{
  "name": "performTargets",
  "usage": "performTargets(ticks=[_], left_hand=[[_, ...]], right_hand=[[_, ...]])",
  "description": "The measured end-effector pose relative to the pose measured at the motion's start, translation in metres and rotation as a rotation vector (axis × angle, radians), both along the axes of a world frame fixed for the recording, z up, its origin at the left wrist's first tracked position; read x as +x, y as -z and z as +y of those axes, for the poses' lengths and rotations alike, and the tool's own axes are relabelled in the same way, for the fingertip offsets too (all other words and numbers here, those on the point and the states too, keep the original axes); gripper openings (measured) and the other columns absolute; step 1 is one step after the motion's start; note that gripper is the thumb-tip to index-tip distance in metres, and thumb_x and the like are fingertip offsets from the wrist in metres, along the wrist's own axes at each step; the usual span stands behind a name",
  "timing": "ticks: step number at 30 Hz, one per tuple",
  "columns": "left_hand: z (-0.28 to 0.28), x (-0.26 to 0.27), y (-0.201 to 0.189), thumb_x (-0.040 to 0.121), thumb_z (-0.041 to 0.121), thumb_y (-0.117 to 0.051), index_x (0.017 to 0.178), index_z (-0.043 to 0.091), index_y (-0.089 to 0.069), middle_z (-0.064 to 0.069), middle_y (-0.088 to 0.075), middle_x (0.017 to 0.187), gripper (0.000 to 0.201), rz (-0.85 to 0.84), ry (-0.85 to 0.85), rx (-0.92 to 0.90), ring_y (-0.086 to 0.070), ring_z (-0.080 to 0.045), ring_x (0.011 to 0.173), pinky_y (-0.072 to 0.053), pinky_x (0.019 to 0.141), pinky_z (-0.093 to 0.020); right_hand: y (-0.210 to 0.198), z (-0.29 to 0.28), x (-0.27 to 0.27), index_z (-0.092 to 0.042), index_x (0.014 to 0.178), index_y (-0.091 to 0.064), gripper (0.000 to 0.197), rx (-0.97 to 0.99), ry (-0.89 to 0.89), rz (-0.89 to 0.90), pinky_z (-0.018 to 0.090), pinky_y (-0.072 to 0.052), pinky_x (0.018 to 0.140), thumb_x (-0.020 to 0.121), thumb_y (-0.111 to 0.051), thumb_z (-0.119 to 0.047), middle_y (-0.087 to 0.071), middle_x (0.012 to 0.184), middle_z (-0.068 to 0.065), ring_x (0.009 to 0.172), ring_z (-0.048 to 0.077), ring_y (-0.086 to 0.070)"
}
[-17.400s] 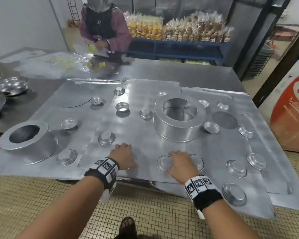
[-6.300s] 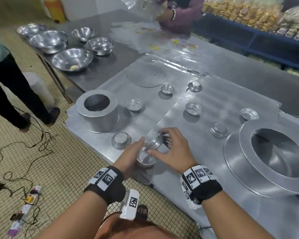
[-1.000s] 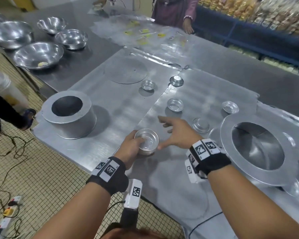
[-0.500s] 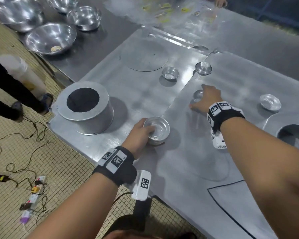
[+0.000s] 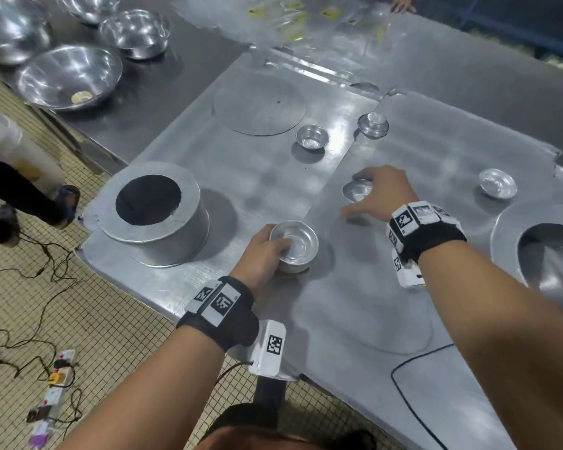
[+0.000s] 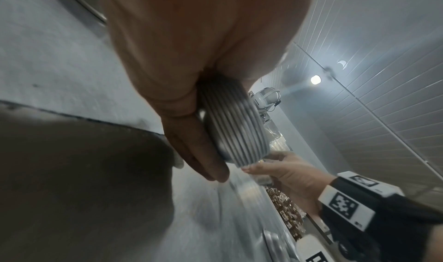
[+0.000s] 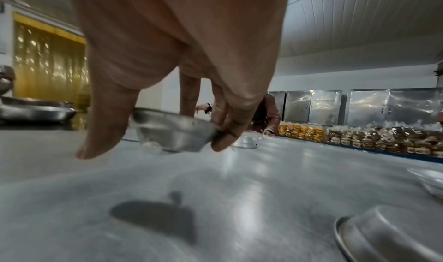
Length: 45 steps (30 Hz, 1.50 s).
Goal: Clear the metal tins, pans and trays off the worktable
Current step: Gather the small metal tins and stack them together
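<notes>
My left hand (image 5: 275,251) grips a stack of small nested metal tins (image 5: 294,245) standing near the worktable's front edge; the ribbed side of the stack (image 6: 235,126) shows in the left wrist view. Farther back, my right hand (image 5: 368,196) pinches a single small tin (image 5: 356,190) between thumb and fingers. In the right wrist view this tin (image 7: 172,131) hangs just above the metal sheet, with its shadow below. Three more small tins (image 5: 312,137) (image 5: 373,124) (image 5: 498,183) lie beyond my hands.
A tall round pan (image 5: 158,216) stands to the left and a wide ring pan (image 5: 507,235) at the right edge. A flat metal disc (image 5: 259,107) lies at the back. Steel bowls (image 5: 69,76) sit on the dark table beyond. Cables cross the floor on the left.
My right hand left the stack, reached back across the sheet and closed its fingers on a single small tin. My left hand stayed on the stack.
</notes>
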<state>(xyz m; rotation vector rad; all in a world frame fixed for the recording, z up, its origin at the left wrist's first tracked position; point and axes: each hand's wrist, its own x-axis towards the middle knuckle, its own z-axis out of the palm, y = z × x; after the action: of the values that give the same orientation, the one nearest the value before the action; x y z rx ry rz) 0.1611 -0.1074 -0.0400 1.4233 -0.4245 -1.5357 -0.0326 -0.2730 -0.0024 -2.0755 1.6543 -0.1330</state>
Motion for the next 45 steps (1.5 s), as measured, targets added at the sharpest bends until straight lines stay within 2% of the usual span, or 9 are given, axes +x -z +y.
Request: performTargets(ticks=[6,10,14,21,26,35,39,42,45], left_hand=[[-0.007,-0.002,0.002,0.075,0.01,-0.063,0.102,0.015,-0.069,-0.023,-0.067,0.109,0.028,-0.08,0.064,0.02,-0.066,-0.044,0.101,-0.055,0.087,-0.065],[-0.009,-0.011,-0.008,0.085,0.009,-0.065,0.116,0.008,-0.064,-0.027,-0.065,0.118,0.031,-0.014,0.104,0.006,-0.065,-0.049,0.107,-0.057,0.083,-0.063],[-0.007,-0.021,-0.016,0.085,0.043,-0.07,0.121,0.009,-0.066,-0.017,-0.071,0.118,0.049,0.013,0.163,-0.056,-0.068,-0.033,0.11,-0.05,0.1,-0.051],[-0.006,-0.044,-0.017,0.075,0.015,-0.076,0.109,0.014,-0.069,-0.011,-0.073,0.099,0.035,-0.05,0.253,-0.122,-0.071,-0.026,0.096,-0.054,0.09,-0.047],[-0.01,-0.06,-0.021,0.091,0.003,-0.061,0.107,0.014,-0.066,-0.006,-0.067,0.084,0.021,-0.026,0.283,-0.095,-0.063,-0.019,0.077,-0.05,0.063,-0.031],[-0.017,-0.081,-0.031,0.09,-0.003,-0.043,0.114,0.01,-0.064,-0.011,-0.064,0.086,0.034,0.019,0.284,-0.053,-0.061,-0.021,0.072,-0.047,0.056,-0.029],[-0.022,-0.091,-0.032,0.09,-0.001,-0.043,0.122,0.01,-0.062,-0.018,-0.065,0.099,0.038,0.001,0.277,-0.037,-0.064,-0.028,0.084,-0.053,0.064,-0.035],[-0.025,-0.093,-0.033,0.093,-0.002,-0.042,0.122,0.007,-0.061,-0.016,-0.065,0.1,0.036,-0.014,0.256,-0.039,-0.064,-0.03,0.087,-0.059,0.078,-0.048],[-0.025,-0.088,-0.031,0.095,-0.001,-0.039,0.114,0.008,-0.062,-0.015,-0.062,0.097,0.031,-0.042,0.186,-0.029,-0.064,-0.036,0.088,-0.059,0.079,-0.054]], right_hand=[[-0.023,0.057,0.0,-0.027,0.127,-0.065,0.094,0.012,-0.054,-0.202,0.029,-0.047,0.1,0.041,-0.096,-0.051,-0.062,0.118,-0.003,0.11,0.013,-0.058],[-0.027,0.092,0.001,-0.027,0.129,-0.063,0.105,0.01,-0.143,-0.215,0.032,-0.044,0.104,0.034,-0.094,-0.059,-0.056,0.119,-0.007,0.115,0.014,-0.054],[-0.027,0.112,-0.001,-0.027,0.13,-0.062,0.104,-0.006,-0.166,-0.183,0.027,-0.041,0.103,0.035,-0.096,-0.053,-0.048,0.118,-0.01,0.115,0.012,-0.05],[-0.03,0.136,-0.006,-0.021,0.137,-0.054,0.108,-0.053,-0.17,-0.141,0.017,-0.033,0.096,0.041,-0.097,-0.047,-0.044,0.121,-0.005,0.115,0.011,-0.042],[-0.024,0.138,-0.015,-0.023,0.133,-0.056,0.11,-0.111,-0.138,-0.158,0.025,-0.037,0.102,0.035,-0.094,-0.057,-0.046,0.118,-0.007,0.114,0.013,-0.035],[-0.015,0.135,-0.032,-0.036,0.13,-0.041,0.109,0.02,-0.071,-0.303,0.039,-0.041,0.105,0.037,-0.095,-0.056,-0.046,0.116,-0.008,0.116,0.015,-0.045],[-0.009,0.124,-0.046,-0.039,0.144,-0.031,0.125,0.12,-0.12,-0.324,0.038,-0.035,0.113,0.037,-0.095,-0.055,-0.044,0.133,-0.006,0.129,0.013,-0.036],[-0.01,0.108,-0.063,-0.033,0.155,-0.016,0.139,0.195,-0.196,-0.18,0.039,-0.027,0.117,0.042,-0.095,-0.049,-0.032,0.153,-0.002,0.14,0.018,-0.025],[-0.013,0.087,-0.073,-0.019,0.155,-0.022,0.118,0.194,-0.146,0.112,0.043,-0.03,0.115,0.061,-0.089,-0.043,-0.032,0.154,0.006,0.142,0.028,-0.028]])
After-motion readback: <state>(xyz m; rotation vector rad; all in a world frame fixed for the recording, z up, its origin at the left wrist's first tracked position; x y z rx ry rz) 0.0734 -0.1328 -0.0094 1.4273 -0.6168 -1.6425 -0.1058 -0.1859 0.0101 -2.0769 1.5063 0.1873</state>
